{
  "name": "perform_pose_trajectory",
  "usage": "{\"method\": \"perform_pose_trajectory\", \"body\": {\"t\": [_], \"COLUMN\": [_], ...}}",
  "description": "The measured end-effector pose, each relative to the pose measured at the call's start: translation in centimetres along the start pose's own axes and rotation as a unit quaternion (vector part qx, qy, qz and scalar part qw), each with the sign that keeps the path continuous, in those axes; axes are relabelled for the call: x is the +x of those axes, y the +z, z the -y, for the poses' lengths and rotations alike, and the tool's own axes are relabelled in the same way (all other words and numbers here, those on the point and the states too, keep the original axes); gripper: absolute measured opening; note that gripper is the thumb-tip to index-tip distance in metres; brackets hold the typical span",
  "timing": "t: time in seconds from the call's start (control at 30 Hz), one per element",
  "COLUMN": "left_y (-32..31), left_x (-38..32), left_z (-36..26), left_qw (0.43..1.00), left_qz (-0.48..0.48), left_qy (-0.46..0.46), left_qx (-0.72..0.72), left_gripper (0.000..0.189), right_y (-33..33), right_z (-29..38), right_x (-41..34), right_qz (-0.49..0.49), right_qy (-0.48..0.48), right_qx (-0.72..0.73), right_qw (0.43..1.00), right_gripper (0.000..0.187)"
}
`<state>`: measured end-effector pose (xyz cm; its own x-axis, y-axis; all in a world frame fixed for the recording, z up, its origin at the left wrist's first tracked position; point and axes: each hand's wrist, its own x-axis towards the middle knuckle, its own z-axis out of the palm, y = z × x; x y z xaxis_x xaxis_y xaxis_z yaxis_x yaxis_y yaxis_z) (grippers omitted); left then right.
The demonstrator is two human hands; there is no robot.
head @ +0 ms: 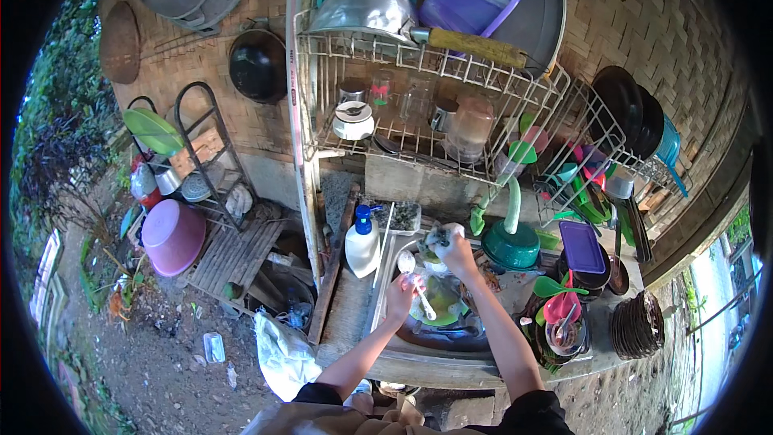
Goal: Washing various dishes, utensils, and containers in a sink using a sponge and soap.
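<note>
My left hand grips a white soapy spoon by its handle; the rounded end of a spoon shows just above the fingers. Close to its right, my right hand is closed on a dark, foamy scrubbing pad, which is apart from the spoon. Below both hands lies a basin with green and yellow inside and suds on it, partly hidden by my right forearm. A white pump bottle with a blue top stands left of the hands, beside a clear tub of dark scrubbing material.
A wire rack with glasses and pans hangs above the counter. At the right are a green plastic dipper, a purple lid, and a bowl with utensils. A pink tub sits on a bamboo bench at the left.
</note>
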<state>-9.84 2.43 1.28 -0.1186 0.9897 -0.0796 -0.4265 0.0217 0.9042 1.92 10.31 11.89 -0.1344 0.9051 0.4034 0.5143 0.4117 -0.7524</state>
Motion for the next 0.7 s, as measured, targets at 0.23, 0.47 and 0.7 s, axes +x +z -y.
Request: {"method": "perform_pose_trajectory", "body": {"t": [0.23,0.47,0.7], "left_y": [-1.6,-2.4,1.6], "left_x": [1.1,1.5,1.2], "left_z": [2.4,3.0,3.6], "left_qw": [1.000,0.999,0.998], "left_qz": [-0.020,-0.035,-0.002], "left_qy": [-0.020,-0.029,-0.060], "left_qx": [-0.006,-0.007,0.018], "left_gripper": [0.018,0.017,0.017], "right_y": [6.7,8.5,2.6], "right_z": [-8.3,-8.8,-12.9], "right_x": [5.3,6.2,-1.3], "right_qz": [0.001,-0.031,-0.227], "right_qy": [0.292,0.339,0.216], "right_qx": [0.121,0.369,0.050], "right_qw": [0.949,0.865,0.948], "right_gripper": [0.020,0.033,0.028]}}
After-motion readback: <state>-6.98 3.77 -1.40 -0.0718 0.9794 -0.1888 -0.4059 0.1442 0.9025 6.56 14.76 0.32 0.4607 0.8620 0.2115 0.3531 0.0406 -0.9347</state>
